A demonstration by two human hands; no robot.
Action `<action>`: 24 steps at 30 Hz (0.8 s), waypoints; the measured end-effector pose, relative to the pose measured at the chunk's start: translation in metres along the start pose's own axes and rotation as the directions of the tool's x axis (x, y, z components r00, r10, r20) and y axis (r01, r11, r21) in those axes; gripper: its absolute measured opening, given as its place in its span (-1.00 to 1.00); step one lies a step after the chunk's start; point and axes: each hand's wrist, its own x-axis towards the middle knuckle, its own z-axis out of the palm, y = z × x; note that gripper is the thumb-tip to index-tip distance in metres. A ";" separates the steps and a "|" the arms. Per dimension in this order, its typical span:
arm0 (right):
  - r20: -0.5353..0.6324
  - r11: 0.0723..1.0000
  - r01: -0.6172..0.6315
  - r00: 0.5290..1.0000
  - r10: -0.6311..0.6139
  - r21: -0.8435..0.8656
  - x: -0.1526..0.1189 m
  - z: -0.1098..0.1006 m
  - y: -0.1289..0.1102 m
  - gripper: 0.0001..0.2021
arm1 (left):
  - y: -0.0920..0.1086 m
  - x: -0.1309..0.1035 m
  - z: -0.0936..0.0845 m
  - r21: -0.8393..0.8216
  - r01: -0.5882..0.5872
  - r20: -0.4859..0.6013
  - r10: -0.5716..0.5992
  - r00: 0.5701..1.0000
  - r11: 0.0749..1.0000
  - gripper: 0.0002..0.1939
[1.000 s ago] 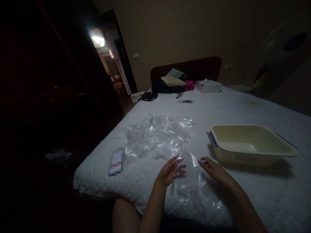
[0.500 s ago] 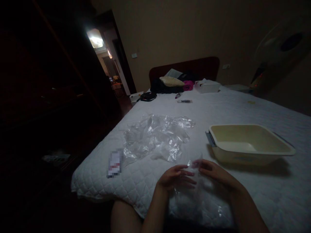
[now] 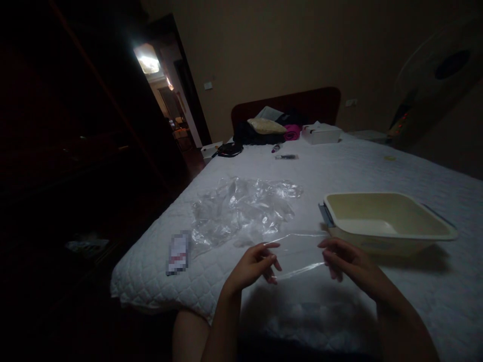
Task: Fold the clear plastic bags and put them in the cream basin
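Low over the near end of the bed [image 3: 211, 286]: clear film [image 3: 300, 254], drawn out between the person's two hands, its far and near edges showing as two bright lines.
Left hand [image 3: 262, 262]: holding the film's left end, fingers curled and partly spread, the thumb bent in toward them.
Right hand [image 3: 341, 259]: holding the film's right end, thumb and forefinger close together at its edge, the other fingers bent beneath.
Beneath the hands: shadow and pale, blurred shapes on the bed; whether more of the film hangs there, I cannot tell.
Heap [image 3: 245, 211]: crumpled clear plastic, spread on the bed just beyond the left hand.
Card [image 3: 178, 253]: beside the heap's lower left corner, flat on the bed, its face pixelated.
Tub [image 3: 392, 246]: cream, upright on the bed, near the right hand and just beyond it, a grey handle [image 3: 326, 215] at its left end.
Far end: a cream cushion [image 3: 266, 125] on dark cloth, a pink roll [image 3: 292, 132] beside it, then a white box [image 3: 321, 134], all before the red-brown headboard [image 3: 302, 103].
Mid-bed: a slim packet [image 3: 287, 157], near the cushion.
Right side: a fan [image 3: 451, 65], dim.
Left side: a lit doorway [image 3: 166, 95].
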 end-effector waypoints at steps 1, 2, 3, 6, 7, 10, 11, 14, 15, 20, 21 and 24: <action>-0.010 1.000 0.000 1.000 0.000 0.000 0.000 -0.001 0.000 -0.66 | 0.001 0.001 -0.001 0.002 -0.002 -0.008 0.002 1.000 1.000 -0.52; -0.020 1.000 -0.003 1.000 0.003 0.001 0.000 -0.001 0.001 -0.64 | 0.001 0.002 -0.002 -0.004 0.001 -0.017 -0.001 1.000 1.000 -0.52; -0.033 1.000 -0.010 0.999 0.010 0.002 0.002 -0.002 0.004 -0.63 | 0.000 0.005 -0.003 -0.014 0.010 -0.033 -0.010 0.999 1.000 -0.52; -0.079 0.998 -0.060 0.995 0.060 0.002 0.013 -0.004 0.018 -0.58 | -0.010 0.016 -0.008 -0.041 0.067 -0.131 -0.072 0.989 0.997 -0.56; -0.098 0.997 -0.082 0.992 0.082 0.000 0.017 -0.005 0.025 -0.57 | -0.016 0.020 -0.009 -0.045 0.097 -0.167 -0.103 0.981 0.994 -0.57; -0.147 0.988 -0.150 0.978 0.145 -0.025 0.033 -0.005 0.050 -0.53 | -0.037 0.034 -0.013 -0.060 0.162 -0.253 -0.172 0.952 0.985 -0.61; -0.161 0.986 -0.164 0.975 0.156 -0.040 0.037 -0.004 0.060 -0.53 | -0.046 0.038 -0.014 -0.061 0.186 -0.271 -0.196 0.942 0.981 -0.63; -0.188 0.974 -0.205 0.965 0.184 -0.099 0.047 -0.003 0.087 -0.55 | -0.073 0.051 -0.018 -0.042 0.246 -0.350 -0.245 0.904 0.968 -0.68; -0.205 0.971 -0.205 0.963 0.178 -0.121 0.049 -0.003 0.096 -0.56 | -0.081 0.054 -0.019 -0.010 0.251 -0.379 -0.236 0.895 0.968 -0.71; -0.304 0.961 -0.147 0.950 0.071 -0.235 0.053 -0.005 0.119 -0.61 | -0.104 0.062 -0.025 0.082 0.241 -0.413 -0.187 0.891 0.967 -0.82; -0.319 0.955 -0.148 0.946 0.060 -0.258 0.054 -0.006 0.120 -0.62 | -0.106 0.063 -0.026 0.086 0.238 -0.414 -0.182 0.892 0.968 -0.83; -0.350 0.919 -0.127 0.937 -0.012 -0.374 0.055 -0.007 0.121 -0.70 | -0.109 0.066 -0.029 0.084 0.225 -0.414 -0.171 0.894 0.971 -0.83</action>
